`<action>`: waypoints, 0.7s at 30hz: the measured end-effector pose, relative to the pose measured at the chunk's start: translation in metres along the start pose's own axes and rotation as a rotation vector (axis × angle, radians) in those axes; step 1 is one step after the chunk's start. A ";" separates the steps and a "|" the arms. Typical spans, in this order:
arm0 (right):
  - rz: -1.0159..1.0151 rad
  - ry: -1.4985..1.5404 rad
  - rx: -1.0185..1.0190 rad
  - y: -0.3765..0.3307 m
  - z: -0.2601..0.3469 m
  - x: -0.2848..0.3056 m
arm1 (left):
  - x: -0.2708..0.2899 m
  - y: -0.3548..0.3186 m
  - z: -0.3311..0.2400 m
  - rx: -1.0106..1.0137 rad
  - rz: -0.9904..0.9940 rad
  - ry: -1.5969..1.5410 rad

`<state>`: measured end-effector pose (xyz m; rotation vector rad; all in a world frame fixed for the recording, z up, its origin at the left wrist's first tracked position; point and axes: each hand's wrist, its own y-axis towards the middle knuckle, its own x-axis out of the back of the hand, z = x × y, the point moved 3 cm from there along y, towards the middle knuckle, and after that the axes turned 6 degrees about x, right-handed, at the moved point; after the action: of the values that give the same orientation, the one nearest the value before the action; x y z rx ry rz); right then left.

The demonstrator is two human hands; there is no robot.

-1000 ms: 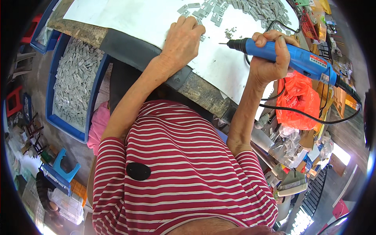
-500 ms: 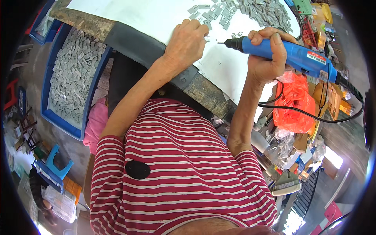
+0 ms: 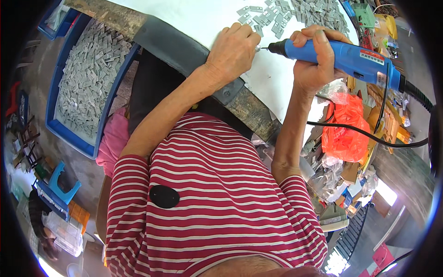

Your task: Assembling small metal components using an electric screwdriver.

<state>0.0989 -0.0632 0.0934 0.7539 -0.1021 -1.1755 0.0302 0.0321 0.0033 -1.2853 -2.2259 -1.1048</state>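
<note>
My right hand [image 3: 310,74] is wrapped round a blue electric screwdriver [image 3: 348,56], held nearly level with its thin bit pointing left. Closed in a pinch, my left hand [image 3: 233,51] holds a small grey metal piece [image 3: 258,48], mostly hidden by the fingers. The bit's tip meets this piece or is very close to it; whether they touch I cannot tell. Both hands are over a white sheet [image 3: 203,21] on the workbench. Beyond them lie loose flat grey pieces [image 3: 265,18] with holes, and a denser heap [image 3: 323,16] of them farther right.
A blue bin [image 3: 53,108] full of similar grey pieces stands left of the bench. The worn bench edge [image 3: 251,111] runs between my body and the sheet. A black cable [image 3: 364,135] loops from the screwdriver's side past a red plastic bag [image 3: 346,134]. Cluttered boxes lie at right.
My left hand has moved right with the piece, closing the gap to the screwdriver bit. The screwdriver stays nearly in place. The whole view has shifted slightly.
</note>
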 end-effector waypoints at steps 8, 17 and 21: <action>0.060 -0.045 -0.007 0.000 -0.003 -0.007 | 0.000 0.000 0.001 0.034 0.019 -0.052; 0.094 -0.100 0.033 0.000 -0.003 -0.004 | 0.001 0.001 -0.004 0.061 0.038 -0.070; 0.109 -0.098 0.032 -0.001 -0.008 -0.008 | 0.003 -0.001 0.000 0.073 0.028 -0.062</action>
<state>0.0982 -0.0525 0.0888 0.7103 -0.2413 -1.1087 0.0278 0.0335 0.0040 -1.3332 -2.2643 -0.9764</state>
